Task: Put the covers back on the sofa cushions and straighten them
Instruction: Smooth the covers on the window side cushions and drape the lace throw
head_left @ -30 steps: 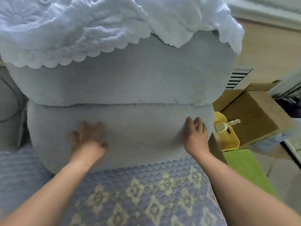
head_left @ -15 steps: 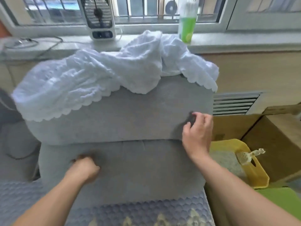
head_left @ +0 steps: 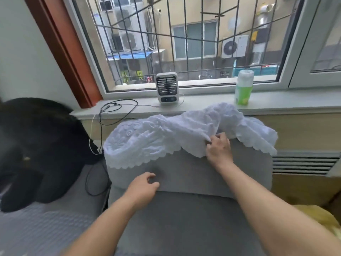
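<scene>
from my head camera: my right hand (head_left: 218, 146) pinches a fold of the white lace cover (head_left: 166, 137), which lies bunched along the top of the grey back cushion (head_left: 193, 172), scalloped hem hanging down its near face. my left hand (head_left: 143, 187) rests on the lower near face of that cushion, fingers loosely curled and holding nothing. below it lies the grey seat cushion (head_left: 184, 222), partly hidden by my arms. beyond, on the windowsill (head_left: 286, 100), stand a small fan (head_left: 167, 87) and a green bottle (head_left: 243, 89); a black cable (head_left: 103, 115) trails down to the left, and something large and dark (head_left: 36, 148) sits on the far left, too blurred to name.

the cover looks thin, light and floppy, so i judge it will crumple rather than slide flat and may snag on its lace. best taken at the hem or corners, one in each hand, and drawn outward. the cushion looks soft and bulky, so it should give under a push.
</scene>
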A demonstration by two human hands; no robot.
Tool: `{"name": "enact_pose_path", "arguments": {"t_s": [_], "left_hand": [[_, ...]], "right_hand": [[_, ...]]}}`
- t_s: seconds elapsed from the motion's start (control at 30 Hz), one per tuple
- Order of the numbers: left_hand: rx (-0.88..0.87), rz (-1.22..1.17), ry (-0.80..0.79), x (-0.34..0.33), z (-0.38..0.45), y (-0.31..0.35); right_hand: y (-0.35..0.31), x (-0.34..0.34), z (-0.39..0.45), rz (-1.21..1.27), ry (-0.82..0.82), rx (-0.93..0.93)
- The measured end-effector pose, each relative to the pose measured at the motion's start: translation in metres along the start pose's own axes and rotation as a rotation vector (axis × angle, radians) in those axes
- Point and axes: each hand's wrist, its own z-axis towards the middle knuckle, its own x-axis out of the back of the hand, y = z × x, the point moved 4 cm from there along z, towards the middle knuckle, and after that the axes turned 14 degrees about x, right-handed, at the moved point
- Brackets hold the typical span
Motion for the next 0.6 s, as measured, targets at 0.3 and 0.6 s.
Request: {"name": "enact_pose_path", "arguments": {"t_s": [0.3, 0.6], "left_hand": [[0.325, -1.248, -0.756, -0.065, -0.085, -0.072], [0.433, -1.263, -0.466, -0.068, -0.126, -0.183]], "right_hand": [[-0.092, 0.099, -0.29, 0.457, -0.136, -0.019], [-0.062, 0.119, -0.359, 0.292, -0.472, -0.274]]}}
